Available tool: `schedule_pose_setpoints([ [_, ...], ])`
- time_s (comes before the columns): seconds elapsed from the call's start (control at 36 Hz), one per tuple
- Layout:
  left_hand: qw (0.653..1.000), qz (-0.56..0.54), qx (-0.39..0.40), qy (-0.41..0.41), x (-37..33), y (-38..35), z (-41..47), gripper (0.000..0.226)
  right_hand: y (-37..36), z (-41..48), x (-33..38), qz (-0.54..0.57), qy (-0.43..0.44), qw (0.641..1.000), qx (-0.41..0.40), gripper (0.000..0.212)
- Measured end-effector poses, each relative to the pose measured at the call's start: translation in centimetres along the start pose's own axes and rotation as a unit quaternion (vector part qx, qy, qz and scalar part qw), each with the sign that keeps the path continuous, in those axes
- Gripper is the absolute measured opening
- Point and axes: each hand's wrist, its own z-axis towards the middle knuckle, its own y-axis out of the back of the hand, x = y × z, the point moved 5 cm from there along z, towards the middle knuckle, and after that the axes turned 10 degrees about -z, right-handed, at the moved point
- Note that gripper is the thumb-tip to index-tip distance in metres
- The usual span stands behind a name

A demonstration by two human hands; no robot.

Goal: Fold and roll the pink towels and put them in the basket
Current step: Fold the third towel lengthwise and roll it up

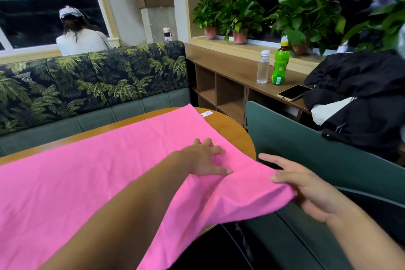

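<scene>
A large pink towel (98,173) lies spread over the round wooden table (236,133), its right end hanging past the table's edge. My left hand (206,158) presses flat on the towel near that end, fingers spread. My right hand (306,188) holds the towel's lifted right edge off the table, thumb on top and fingers underneath. A small white label (206,113) sticks out at the towel's far corner. No basket is in view.
A green chair (317,149) stands right of the table, a palm-print sofa (92,81) behind it. A wooden shelf (241,76) carries two bottles (271,66), a phone (293,92) and a black jacket (361,98). A person (79,33) sits beyond the sofa.
</scene>
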Motion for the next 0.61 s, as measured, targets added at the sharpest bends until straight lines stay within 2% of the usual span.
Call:
schedule_pose_setpoints([
  [0.19, 1.0, -0.004, 0.0, 0.006, -0.3, -0.2, -0.3, 0.103, 0.8, -0.3, 1.0, -0.095, 0.008, 0.991, -0.091, 0.059],
  [0.28, 1.0, 0.0, -0.01, 0.013, -0.8, -0.8, -1.0, 0.099, 0.9, -0.2, 2.4, -0.192, 0.051, 0.966, -0.163, 0.049],
  [0.33, 0.999, -0.005, -0.046, -0.002, -1.3, -1.1, -1.7, 0.096, 0.5, 0.0, 3.2, -0.258, 0.071, 0.944, -0.192, 0.046],
  [0.42, 0.992, -0.057, -0.108, -0.035, -1.6, -1.1, -3.8, 0.083, -1.1, 0.6, 4.2, -0.311, 0.102, 0.927, -0.185, 0.043],
  [0.5, 0.98, -0.101, -0.161, -0.058, -1.0, -0.6, -7.3, 0.063, -3.3, 1.3, 4.9, -0.324, 0.123, 0.927, -0.146, 0.044],
  [0.61, 0.96, -0.142, -0.238, -0.042, 1.6, -0.1, -13.2, 0.047, -7.4, 2.7, 5.9, -0.323, 0.159, 0.928, -0.093, 0.044],
])
